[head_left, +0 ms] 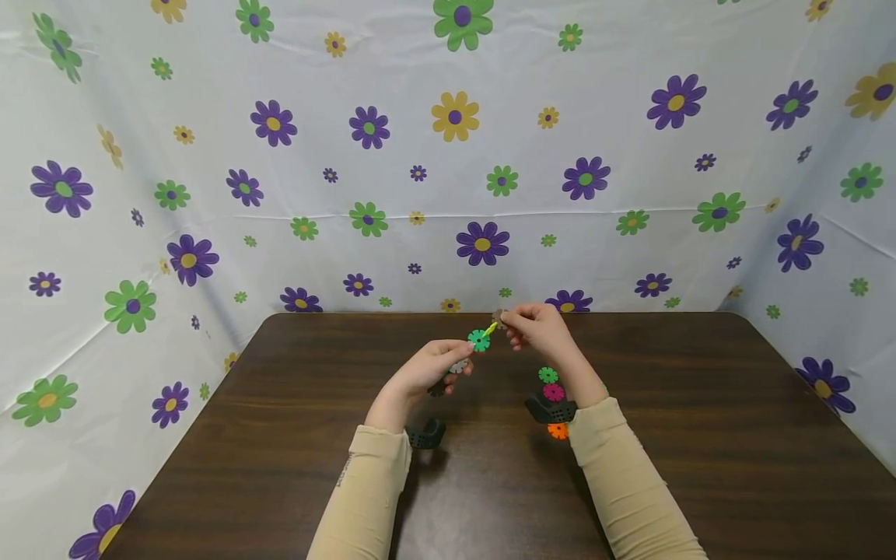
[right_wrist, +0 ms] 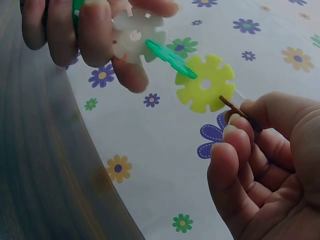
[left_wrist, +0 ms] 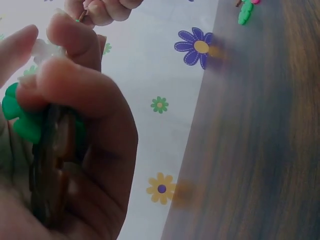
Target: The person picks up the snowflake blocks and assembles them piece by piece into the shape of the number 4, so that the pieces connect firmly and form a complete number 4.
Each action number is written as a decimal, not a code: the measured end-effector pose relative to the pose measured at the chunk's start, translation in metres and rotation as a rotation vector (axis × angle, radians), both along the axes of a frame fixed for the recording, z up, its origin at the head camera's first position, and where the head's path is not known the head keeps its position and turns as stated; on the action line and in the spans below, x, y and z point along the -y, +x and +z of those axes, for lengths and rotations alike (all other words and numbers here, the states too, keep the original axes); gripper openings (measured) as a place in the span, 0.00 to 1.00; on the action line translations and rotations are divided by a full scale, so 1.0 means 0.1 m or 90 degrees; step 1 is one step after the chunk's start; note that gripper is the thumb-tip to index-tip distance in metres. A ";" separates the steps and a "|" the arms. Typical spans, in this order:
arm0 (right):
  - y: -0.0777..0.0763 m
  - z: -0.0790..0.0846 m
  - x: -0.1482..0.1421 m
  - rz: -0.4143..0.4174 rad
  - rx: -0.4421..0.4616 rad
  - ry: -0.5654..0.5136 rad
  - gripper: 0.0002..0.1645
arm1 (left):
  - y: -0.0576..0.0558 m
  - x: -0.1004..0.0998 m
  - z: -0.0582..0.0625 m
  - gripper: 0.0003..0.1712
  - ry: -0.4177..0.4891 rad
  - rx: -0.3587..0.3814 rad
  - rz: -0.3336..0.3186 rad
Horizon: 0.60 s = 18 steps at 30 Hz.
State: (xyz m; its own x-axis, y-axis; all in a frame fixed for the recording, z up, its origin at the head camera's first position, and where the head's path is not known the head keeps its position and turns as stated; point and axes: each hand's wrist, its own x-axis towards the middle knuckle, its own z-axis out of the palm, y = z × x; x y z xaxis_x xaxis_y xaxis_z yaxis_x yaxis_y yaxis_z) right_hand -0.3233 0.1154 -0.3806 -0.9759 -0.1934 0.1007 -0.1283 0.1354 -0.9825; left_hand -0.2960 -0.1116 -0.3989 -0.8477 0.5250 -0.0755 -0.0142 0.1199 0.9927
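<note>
My left hand (head_left: 435,365) grips a chain of notched plastic discs, its fingers curled round a brown disc (left_wrist: 50,170) and a green disc (left_wrist: 25,117). Beyond its fingertips the chain runs on through a white disc (right_wrist: 137,35), a teal-green disc (right_wrist: 172,59) and a yellow disc (right_wrist: 206,82) at the far end. Between thumb and fingers my right hand (head_left: 535,327) pinches another brown disc (right_wrist: 242,114). That disc's edge meets the rim of the yellow one; how deep it sits in a notch I cannot tell.
On the brown table (head_left: 672,435), beside the right wrist, lie a light green disc (head_left: 548,375), a pink disc (head_left: 553,392) and an orange disc (head_left: 558,430). The right wrist's black strap mount (head_left: 551,408) partly covers them. A flower-patterned sheet (head_left: 392,264) hangs behind the table.
</note>
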 end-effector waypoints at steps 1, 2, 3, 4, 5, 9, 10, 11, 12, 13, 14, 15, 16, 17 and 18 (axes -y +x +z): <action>0.00 0.00 -0.01 0.002 -0.002 0.006 0.20 | 0.00 0.00 0.00 0.21 -0.002 -0.003 -0.007; 0.00 0.00 -0.01 0.004 -0.003 0.012 0.19 | 0.00 0.00 0.00 0.21 -0.003 -0.008 -0.014; -0.01 0.00 -0.02 0.006 -0.003 0.016 0.19 | 0.00 0.00 0.00 0.20 -0.003 -0.010 -0.019; -0.01 -0.01 -0.02 0.007 -0.002 0.017 0.18 | -0.01 0.01 0.00 0.20 -0.004 -0.012 -0.023; -0.02 -0.01 -0.02 0.008 0.000 0.019 0.17 | -0.01 0.01 0.00 0.20 -0.003 -0.014 -0.027; -0.04 -0.04 -0.03 0.018 0.013 0.010 0.14 | 0.01 0.02 0.02 0.21 -0.010 -0.013 -0.025; -0.03 -0.03 -0.02 0.020 0.018 0.008 0.13 | 0.01 0.03 0.03 0.21 -0.014 -0.014 -0.021; -0.03 -0.03 -0.03 0.023 0.021 0.004 0.13 | 0.01 0.03 0.03 0.21 -0.015 -0.016 -0.019; -0.03 -0.03 -0.03 0.023 0.024 0.000 0.13 | 0.01 0.03 0.02 0.21 -0.017 -0.015 -0.016; -0.03 -0.03 -0.02 0.023 0.028 -0.004 0.12 | 0.01 0.04 0.02 0.21 -0.017 -0.015 -0.014; -0.03 -0.03 -0.02 0.022 0.029 -0.005 0.13 | 0.00 0.04 0.01 0.21 -0.018 -0.017 -0.013; -0.03 -0.03 -0.02 0.021 0.029 -0.007 0.13 | 0.00 0.04 0.01 0.21 -0.018 -0.017 -0.012; -0.02 -0.03 -0.01 0.019 0.027 -0.007 0.13 | 0.00 0.04 0.01 0.21 -0.017 -0.016 -0.011; -0.04 -0.05 -0.01 0.017 0.024 -0.009 0.13 | -0.01 0.04 0.00 0.20 -0.014 -0.015 -0.011; -0.03 -0.06 0.00 0.015 0.022 -0.009 0.14 | -0.01 0.04 0.00 0.20 -0.013 -0.013 -0.011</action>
State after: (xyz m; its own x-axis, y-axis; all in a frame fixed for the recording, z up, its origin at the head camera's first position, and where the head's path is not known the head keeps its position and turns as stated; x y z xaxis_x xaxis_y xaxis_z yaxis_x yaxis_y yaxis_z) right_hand -0.3267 0.1157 -0.3862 -0.9740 -0.2151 0.0705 -0.0976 0.1183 -0.9882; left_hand -0.2973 -0.1160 -0.3993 -0.8400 0.5383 -0.0683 0.0090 0.1397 0.9902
